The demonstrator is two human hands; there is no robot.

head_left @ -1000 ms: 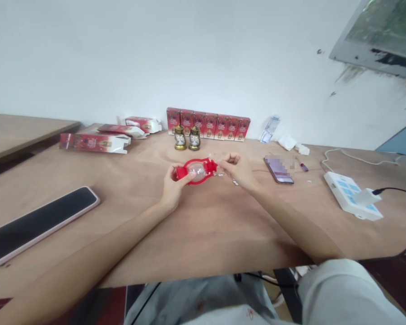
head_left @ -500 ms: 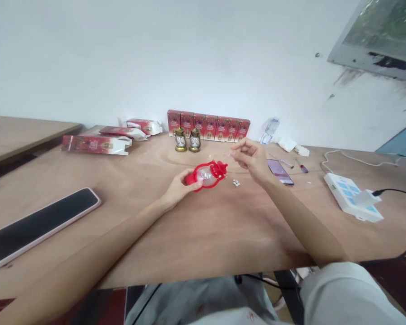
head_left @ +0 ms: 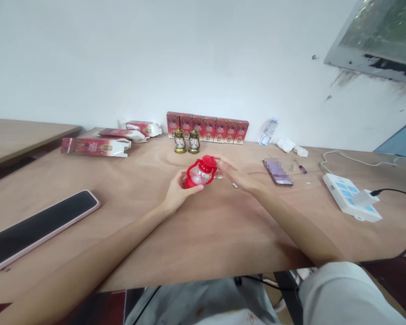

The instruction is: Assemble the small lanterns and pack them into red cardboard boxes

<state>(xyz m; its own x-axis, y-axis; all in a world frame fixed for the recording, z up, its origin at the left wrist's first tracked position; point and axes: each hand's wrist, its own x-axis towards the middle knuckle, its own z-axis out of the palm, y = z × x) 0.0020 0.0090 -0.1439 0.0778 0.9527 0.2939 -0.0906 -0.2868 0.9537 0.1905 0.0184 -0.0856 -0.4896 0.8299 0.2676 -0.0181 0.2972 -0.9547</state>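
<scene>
The red lantern [head_left: 200, 176] is tilted, left of the phone [head_left: 278, 174]. The left grip [head_left: 179, 188] is closed around the lantern's base. The right grip [head_left: 229, 170], on the phone side, has fingers extended at the cap [head_left: 209, 162]; whether they pinch it cannot be told.

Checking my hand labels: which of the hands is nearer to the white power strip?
Right. The right hand is left of the power strip, at the top of the red lantern; the left hand is farther left, holding the lantern's base.
</scene>
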